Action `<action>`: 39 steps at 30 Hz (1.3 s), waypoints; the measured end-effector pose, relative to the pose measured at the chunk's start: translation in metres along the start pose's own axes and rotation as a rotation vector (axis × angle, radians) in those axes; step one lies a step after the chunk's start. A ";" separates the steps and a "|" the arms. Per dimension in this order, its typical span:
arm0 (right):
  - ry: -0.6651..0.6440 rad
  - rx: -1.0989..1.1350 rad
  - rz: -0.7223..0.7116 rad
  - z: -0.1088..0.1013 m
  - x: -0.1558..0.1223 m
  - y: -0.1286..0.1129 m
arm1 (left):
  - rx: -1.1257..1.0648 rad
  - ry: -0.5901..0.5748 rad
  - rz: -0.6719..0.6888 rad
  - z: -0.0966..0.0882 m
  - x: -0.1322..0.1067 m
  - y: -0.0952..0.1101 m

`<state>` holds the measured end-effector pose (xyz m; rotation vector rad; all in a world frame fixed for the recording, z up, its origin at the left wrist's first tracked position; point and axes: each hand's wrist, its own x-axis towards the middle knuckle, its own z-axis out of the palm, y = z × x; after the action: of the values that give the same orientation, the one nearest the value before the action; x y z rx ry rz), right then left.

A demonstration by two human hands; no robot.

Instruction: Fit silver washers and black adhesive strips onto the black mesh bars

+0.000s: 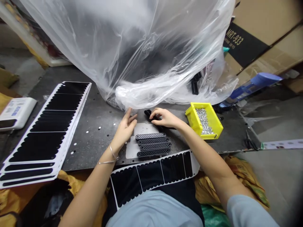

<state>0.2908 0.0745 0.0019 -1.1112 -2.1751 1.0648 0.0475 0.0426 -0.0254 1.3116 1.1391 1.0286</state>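
Observation:
My left hand (124, 130) is held over the dark worktable with its fingers stretched and apart, nothing in them. Its fingertips are close to the lower edge of the clear plastic bag (142, 93). My right hand (165, 118) is curled, thumb and fingers closed about a small black plastic bar (148, 112), partly hidden by the fingers. Between my forearms several black bars with a lattice pattern (154, 146) lie in a row, partly on a pale flat sheet (131, 148). A sheet of black stickers (151, 175) rests across my lap.
Right of my right hand stands a yellow bin (216, 124) of small silvery metal pieces (204, 121). More black sticker sheets (63, 102) are stacked at left, beside a white device (22, 110). Scissors (249, 142) lie at the right edge; cardboard boxes (260, 19) stand behind.

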 end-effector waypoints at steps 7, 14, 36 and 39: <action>0.015 -0.167 -0.177 0.019 -0.029 -0.013 | 0.073 -0.228 -0.031 -0.003 0.005 -0.005; 0.142 -0.371 0.058 0.018 -0.060 0.002 | 0.502 -0.276 0.214 -0.012 -0.009 0.005; 0.144 -0.677 0.054 -0.043 0.022 -0.043 | 1.187 0.083 0.158 -0.053 0.116 0.032; 0.278 -0.709 0.105 -0.073 -0.033 -0.041 | 1.164 0.232 0.074 -0.101 0.136 0.021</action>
<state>0.3407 0.0632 0.0758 -1.5677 -2.3254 0.1223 -0.0267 0.1941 -0.0032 2.1549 2.0162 0.5232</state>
